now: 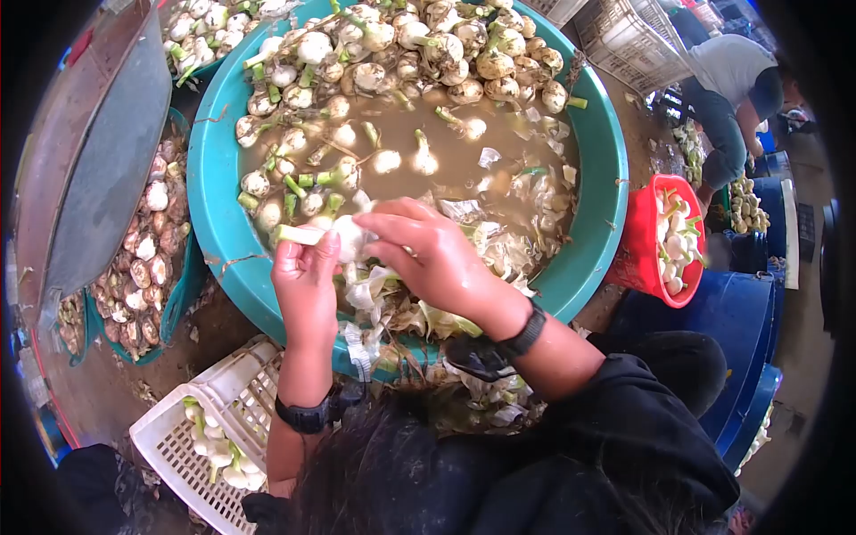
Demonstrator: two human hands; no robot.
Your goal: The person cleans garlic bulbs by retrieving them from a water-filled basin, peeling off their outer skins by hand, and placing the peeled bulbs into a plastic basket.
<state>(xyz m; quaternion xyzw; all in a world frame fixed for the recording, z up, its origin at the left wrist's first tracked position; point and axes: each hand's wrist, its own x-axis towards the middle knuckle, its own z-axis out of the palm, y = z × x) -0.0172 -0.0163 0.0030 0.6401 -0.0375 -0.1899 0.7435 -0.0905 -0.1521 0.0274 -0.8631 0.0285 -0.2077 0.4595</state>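
A white garlic bulb (350, 239) with a cut, pale green stem is held above the near side of a big teal tub (207, 201). My left hand (306, 283) is closed on it, thumb and fingers pinching where the stem meets the bulb. From the other side, the fingers of my right hand (421, 251) are closed against the bulb's skin. Muddy water fills the tub, with unpeeled garlic bulbs (370, 78) heaped at the far side. Loose papery skins (504, 245) float on the right and below my hands.
Right of the tub stands a red basket (631, 239) of clean white bulbs. A white plastic crate (169, 419) at lower left holds more. Brownish bulbs (143, 267) fill a container on the left, beside a metal sheet (98, 169). Another person (731, 71) bends at upper right near blue barrels (713, 330).
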